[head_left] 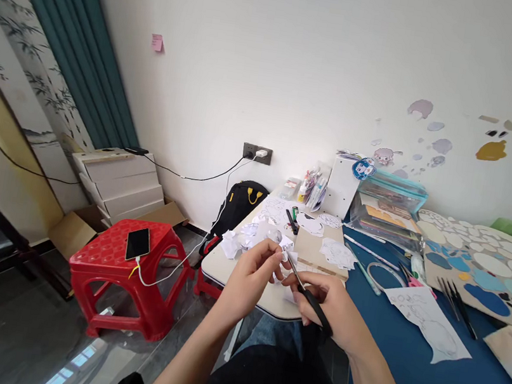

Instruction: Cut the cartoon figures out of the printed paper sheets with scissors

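My right hand [321, 298] is closed round the black handles of a pair of scissors [316, 307]. Their metal blades point up and left, toward the fingertips of my left hand [255, 275]. Between those pinched fingers sits a small piece of white paper [284, 256], partly covered by the fingers. The blade tips lie right at this piece; whether they are cutting into it I cannot tell. Just beyond both hands, crumpled paper scraps [231, 244] and paper cutouts [337, 253] with line drawings lie on the white table [220, 270].
A blue surface [384, 365] on the right carries tweezers [458, 305], a drawn paper sheet [426, 320] and a board of coloured shapes [489, 272]. A red stool [129, 269] with a charging phone [138, 244] stands left; its white cable [222, 206] runs to the wall socket [256, 153].
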`<act>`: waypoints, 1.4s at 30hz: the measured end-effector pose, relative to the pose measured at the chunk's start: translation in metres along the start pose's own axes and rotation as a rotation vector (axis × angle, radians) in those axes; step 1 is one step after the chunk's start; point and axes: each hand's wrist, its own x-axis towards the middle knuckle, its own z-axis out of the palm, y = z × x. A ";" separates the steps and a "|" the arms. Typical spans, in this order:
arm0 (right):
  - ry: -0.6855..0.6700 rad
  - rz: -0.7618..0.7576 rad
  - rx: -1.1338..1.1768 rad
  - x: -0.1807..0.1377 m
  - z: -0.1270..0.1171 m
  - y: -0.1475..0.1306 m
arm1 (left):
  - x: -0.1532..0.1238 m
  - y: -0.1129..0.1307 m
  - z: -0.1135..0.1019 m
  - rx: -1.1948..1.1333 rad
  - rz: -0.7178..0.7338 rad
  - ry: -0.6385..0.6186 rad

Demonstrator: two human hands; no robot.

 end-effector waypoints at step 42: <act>0.583 -0.077 0.580 -0.073 -0.028 0.061 | 0.159 -0.029 0.100 1.118 -0.097 -0.589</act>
